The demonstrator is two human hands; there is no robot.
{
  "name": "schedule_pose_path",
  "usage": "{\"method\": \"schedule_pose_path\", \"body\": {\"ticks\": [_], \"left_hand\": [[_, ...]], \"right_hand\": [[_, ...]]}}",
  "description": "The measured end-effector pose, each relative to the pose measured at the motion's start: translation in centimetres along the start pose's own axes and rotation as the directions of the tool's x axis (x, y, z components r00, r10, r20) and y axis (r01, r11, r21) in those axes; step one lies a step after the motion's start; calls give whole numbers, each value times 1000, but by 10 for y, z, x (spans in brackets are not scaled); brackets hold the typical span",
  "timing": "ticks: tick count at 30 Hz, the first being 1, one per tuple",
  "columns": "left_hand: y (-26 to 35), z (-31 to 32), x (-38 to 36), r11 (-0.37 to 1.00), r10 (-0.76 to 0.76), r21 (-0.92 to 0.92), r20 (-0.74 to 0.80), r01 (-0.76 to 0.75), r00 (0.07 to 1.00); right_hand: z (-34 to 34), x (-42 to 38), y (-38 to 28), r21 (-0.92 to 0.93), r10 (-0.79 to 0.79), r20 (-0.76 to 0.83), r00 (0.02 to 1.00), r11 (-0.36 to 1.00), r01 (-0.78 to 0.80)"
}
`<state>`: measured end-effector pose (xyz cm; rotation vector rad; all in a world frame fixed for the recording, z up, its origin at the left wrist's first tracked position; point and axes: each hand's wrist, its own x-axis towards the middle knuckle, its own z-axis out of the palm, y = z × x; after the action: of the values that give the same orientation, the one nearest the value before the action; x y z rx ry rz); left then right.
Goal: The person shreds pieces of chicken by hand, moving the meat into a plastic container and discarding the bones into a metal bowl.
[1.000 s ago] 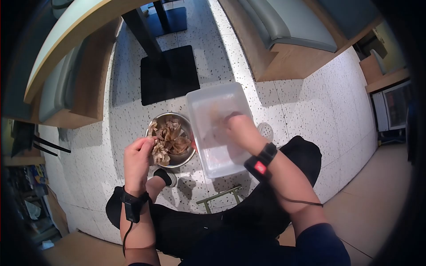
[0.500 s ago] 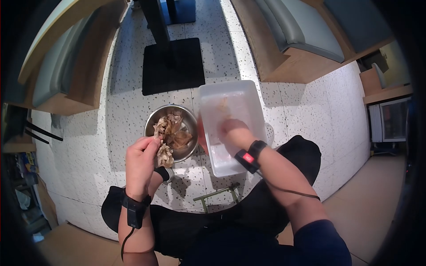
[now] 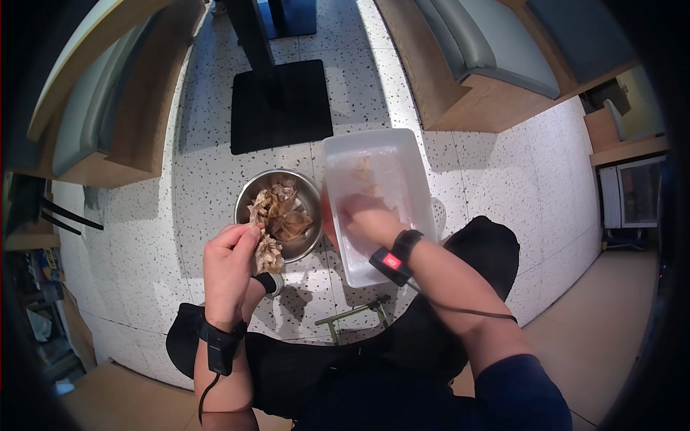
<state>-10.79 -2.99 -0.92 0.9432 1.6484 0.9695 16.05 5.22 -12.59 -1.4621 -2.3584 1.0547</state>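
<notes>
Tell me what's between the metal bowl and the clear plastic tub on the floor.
In the head view, the metal bowl and plastic tub sit nearly rim to rim; only a narrow strip of speckled floor shows between them.

Metal, plastic and stone

We are seeing a shiny steel bowl [image 3: 280,215], a translucent smooth plastic tub [image 3: 377,201], rough brown mushroom pieces [image 3: 277,219], and speckled terrazzo floor [image 3: 208,179].

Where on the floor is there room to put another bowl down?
Bare floor lies left of the metal bowl, toward the wooden bench, and right of the plastic tub. Crowded: bowl and tub sit close together, the left hand holds a brown piece by the bowl, and the right hand is in the tub.
</notes>
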Motion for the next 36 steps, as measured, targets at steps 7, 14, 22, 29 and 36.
{"method": "schedule_pose_path", "body": {"ticks": [7,14,22,29,36], "left_hand": [[3,4,1,999,-25,-21,-12,25,1000],[5,5,1,999,-41,-32,-33,40,999],[-13,-7,12,949,213,263,-136,-172,968],[-35,-19,21,912,186,395,-155,-111,970],[-41,-23,27,873,136,486,-153,-45,979]], "right_hand": [[10,0,8,-65,-56,-17,998,996,55],[12,-1,14,-35,-49,-2,999,998,49],[-64,11,-48,242,108,-145,984,968,-71],[-42,48,-130,255,-63,39,997,966,51],[-3,60,-121,148,-53,136,989,988,33]]}}
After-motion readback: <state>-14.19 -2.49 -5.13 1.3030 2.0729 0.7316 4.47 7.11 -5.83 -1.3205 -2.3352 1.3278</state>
